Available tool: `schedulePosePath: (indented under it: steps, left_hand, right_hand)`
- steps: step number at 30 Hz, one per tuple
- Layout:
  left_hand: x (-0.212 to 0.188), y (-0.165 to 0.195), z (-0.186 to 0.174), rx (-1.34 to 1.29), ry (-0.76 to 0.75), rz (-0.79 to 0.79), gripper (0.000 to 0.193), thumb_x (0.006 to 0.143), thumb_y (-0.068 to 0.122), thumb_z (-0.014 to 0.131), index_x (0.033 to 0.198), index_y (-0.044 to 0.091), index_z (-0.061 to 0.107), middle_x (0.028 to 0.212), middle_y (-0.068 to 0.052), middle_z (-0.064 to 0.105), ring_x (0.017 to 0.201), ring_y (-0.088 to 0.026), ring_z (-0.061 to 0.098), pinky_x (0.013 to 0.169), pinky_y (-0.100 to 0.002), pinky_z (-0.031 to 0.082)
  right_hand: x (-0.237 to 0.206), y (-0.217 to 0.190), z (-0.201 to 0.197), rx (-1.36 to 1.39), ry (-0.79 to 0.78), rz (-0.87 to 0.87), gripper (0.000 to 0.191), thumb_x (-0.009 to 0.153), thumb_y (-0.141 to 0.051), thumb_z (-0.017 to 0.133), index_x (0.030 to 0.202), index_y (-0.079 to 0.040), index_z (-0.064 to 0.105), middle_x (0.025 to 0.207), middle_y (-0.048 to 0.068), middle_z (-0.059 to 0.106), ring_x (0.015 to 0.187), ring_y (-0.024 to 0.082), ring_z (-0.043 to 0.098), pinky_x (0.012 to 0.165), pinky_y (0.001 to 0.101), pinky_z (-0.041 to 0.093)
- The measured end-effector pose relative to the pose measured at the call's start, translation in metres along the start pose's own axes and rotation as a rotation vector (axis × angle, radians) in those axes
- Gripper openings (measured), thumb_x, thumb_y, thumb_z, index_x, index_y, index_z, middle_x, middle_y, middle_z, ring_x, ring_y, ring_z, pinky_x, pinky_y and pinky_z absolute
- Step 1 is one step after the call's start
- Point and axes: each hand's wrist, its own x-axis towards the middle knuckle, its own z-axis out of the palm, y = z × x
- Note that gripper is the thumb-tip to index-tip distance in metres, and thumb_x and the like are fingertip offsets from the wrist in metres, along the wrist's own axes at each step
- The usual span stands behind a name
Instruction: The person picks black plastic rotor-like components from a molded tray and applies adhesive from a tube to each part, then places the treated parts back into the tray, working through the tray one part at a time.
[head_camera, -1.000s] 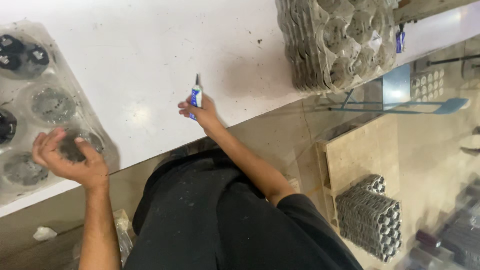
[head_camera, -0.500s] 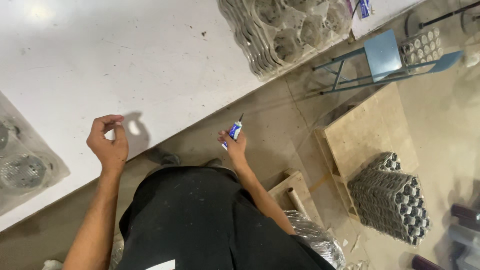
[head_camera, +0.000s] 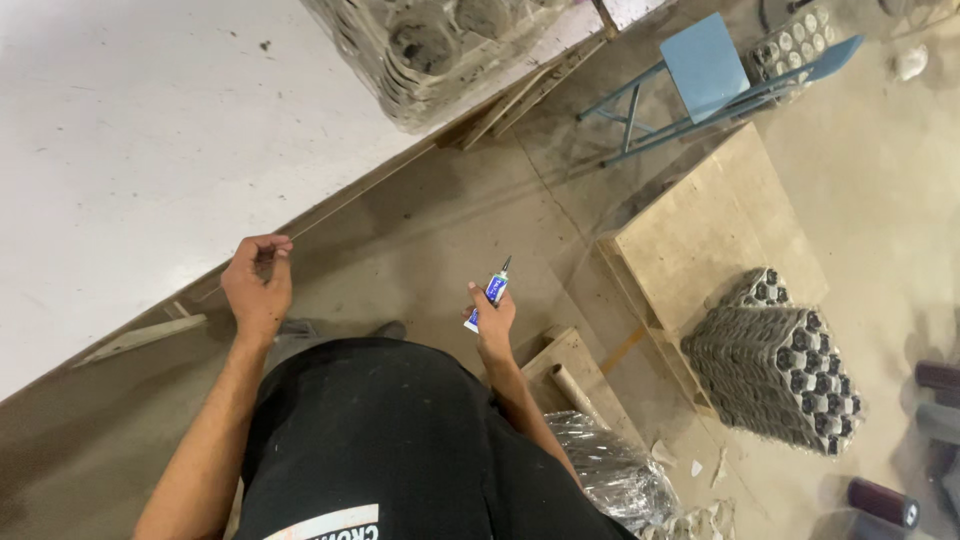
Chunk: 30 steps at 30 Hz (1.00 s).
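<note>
Fingers of my right hand (head_camera: 492, 322) are pinched together on a small blue tube (head_camera: 491, 292), just right of the middle of the frame, its dark nozzle pointing up and away from me. My left hand (head_camera: 258, 285) sits left of centre, just below the edge of the white table (head_camera: 130, 140); its fingers are curled loosely inward with the tips near each other, and whether they hold anything I cannot tell. Only the head view shows all this, looking straight down over my black shirt (head_camera: 390, 450). I judge the tube to be light and soft-walled, so it will give under pressure and may ooze if squeezed hard. The place to hold it is low on the body, between thumb and forefinger, as I have it, keeping clear of the nozzle. At the top of the frame a stack of grey moulded trays (head_camera: 440, 45) stands at the table's edge. A blue chair (head_camera: 705, 65) stands at the upper right, and below it a wooden board (head_camera: 710, 225) lies on the floor. To the right of my hand a block of dark tubes (head_camera: 785, 365) rests beside that board, well apart from the tube. A crumpled clear plastic wrap (head_camera: 610, 470) lies at the lower middle, by my right forearm.
</note>
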Motion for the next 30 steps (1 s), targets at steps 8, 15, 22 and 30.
schedulePosePath:
  steps: [8, 15, 22, 30]
  left_hand:
    - [0.002, 0.020, 0.093, -0.116, -0.146, -0.012, 0.012, 0.099, -0.003, 0.062, 0.110, 0.000, 0.066, 0.106, -0.007, 0.074, 0.096, -0.012, 0.071, 0.084, -0.025, 0.056]
    - [0.022, 0.038, 0.178, -0.056, -0.365, -0.016, 0.014, 0.097, 0.000, 0.063, 0.109, 0.003, 0.070, 0.098, -0.006, 0.074, 0.086, -0.012, 0.070, 0.080, -0.026, 0.055]
    - [0.049, 0.041, 0.291, -0.040, -0.566, -0.046, 0.015, 0.095, 0.004, 0.064, 0.108, 0.006, 0.071, 0.098, -0.006, 0.076, 0.086, -0.014, 0.072, 0.079, -0.028, 0.055]
    - [0.109, 0.057, 0.427, 0.057, -0.786, -0.049, 0.023, 0.090, 0.008, 0.065, 0.111, 0.011, 0.071, 0.103, -0.005, 0.077, 0.088, -0.018, 0.073, 0.077, -0.035, 0.055]
  right_hand:
    - [0.014, 0.003, -0.079, 0.031, 0.064, -0.047, 0.025, 0.089, -0.016, 0.079, 0.085, -0.007, 0.056, 0.063, -0.002, 0.052, 0.048, 0.009, 0.053, 0.048, 0.0292, 0.050]
    - [0.023, -0.002, -0.106, 0.125, 0.096, -0.058, 0.020, 0.090, -0.017, 0.078, 0.088, -0.007, 0.061, 0.064, 0.001, 0.057, 0.051, 0.011, 0.058, 0.048, 0.0271, 0.046]
    - [0.076, -0.017, -0.146, 0.149, 0.173, -0.005, 0.024, 0.090, -0.019, 0.080, 0.092, -0.006, 0.060, 0.066, 0.000, 0.058, 0.052, 0.011, 0.058, 0.050, 0.0274, 0.047]
    - [0.206, -0.074, -0.181, 0.144, 0.258, -0.014, 0.024, 0.088, -0.022, 0.081, 0.091, -0.008, 0.062, 0.065, 0.000, 0.058, 0.051, 0.011, 0.057, 0.049, 0.0266, 0.047]
